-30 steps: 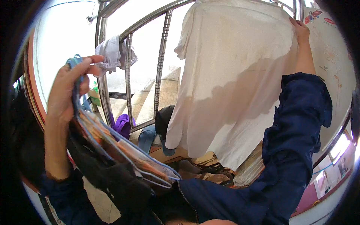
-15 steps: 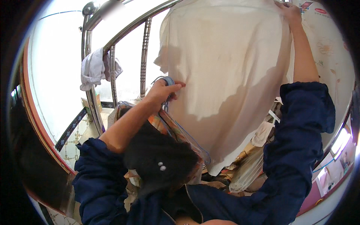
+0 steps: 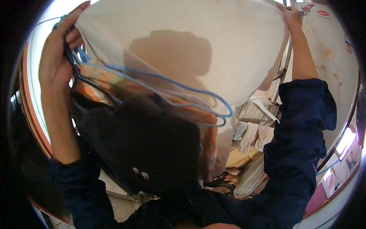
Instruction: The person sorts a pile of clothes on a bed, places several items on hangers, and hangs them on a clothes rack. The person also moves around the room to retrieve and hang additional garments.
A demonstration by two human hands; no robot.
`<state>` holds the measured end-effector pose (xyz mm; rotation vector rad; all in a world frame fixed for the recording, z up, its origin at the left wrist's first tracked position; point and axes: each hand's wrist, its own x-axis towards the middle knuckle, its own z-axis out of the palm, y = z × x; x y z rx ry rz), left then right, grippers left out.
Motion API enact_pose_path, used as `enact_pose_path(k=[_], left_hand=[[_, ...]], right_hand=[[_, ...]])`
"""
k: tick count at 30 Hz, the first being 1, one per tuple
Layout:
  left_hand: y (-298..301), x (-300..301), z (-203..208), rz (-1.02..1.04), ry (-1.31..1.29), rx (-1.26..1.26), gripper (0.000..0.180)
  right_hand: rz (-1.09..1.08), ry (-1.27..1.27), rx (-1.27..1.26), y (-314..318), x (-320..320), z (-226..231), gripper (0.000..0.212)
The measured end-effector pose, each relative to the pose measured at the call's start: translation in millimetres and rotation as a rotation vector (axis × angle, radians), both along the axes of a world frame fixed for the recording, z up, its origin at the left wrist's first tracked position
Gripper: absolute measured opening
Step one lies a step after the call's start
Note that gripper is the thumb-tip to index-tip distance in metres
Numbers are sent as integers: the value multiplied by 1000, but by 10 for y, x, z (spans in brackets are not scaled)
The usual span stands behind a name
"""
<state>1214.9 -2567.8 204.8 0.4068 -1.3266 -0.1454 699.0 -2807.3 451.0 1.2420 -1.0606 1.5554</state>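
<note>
A wide cream cloth (image 3: 244, 42) is spread out in front of me, with shadows across it. My right hand (image 3: 292, 18) is closed on its upper right edge. Raised at the far left, my left hand (image 3: 57, 57) is closed around several clothes hangers, its fingertips at the cloth's upper left edge; whether they pinch the cloth is hard to tell. A blue hanger (image 3: 198, 91) juts out to the right. Below hangs a black garment (image 3: 148, 141) with two white dots, and an orange patterned garment (image 3: 207, 149) shows beside it.
A white panel with a flower print (image 3: 326, 51) stands at the right. Under the cloth are a white hanger (image 3: 263, 108), hung pale clothes (image 3: 249, 135) and a clear plastic bag (image 3: 249, 177). A metal post (image 3: 284, 72) rises behind the cloth's right edge.
My left hand has moved up and left to the cloth's upper left edge, carrying the hangers and garments. The cloth now reaches further left, covering the metal rails. My right hand has barely moved.
</note>
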Motion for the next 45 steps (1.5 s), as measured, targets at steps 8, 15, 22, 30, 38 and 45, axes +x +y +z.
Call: enact_pose_path(k=[8, 15, 22, 30, 38, 45], left_hand=[[304, -558, 84, 186, -189, 86, 38], [683, 58, -303, 385, -212, 157, 45], [973, 445, -389, 360, -142, 239, 44], [827, 609, -749, 35, -171, 288, 45], [809, 847, -1335, 19, -32, 300, 31], [1459, 1214, -1876, 145, 156, 270, 18]], right_hand=[[376, -27, -53, 606, 422, -367, 38], [340, 8, -145, 1152, 601, -1097, 31], [563, -27, -29, 1963, 1661, -2118, 25], [571, 139, 63, 2380, 2829, -3765, 25], [713, 145, 318, 2822, 3345, -4670, 21], [961, 363, 503, 3027, 3624, -5188, 16]])
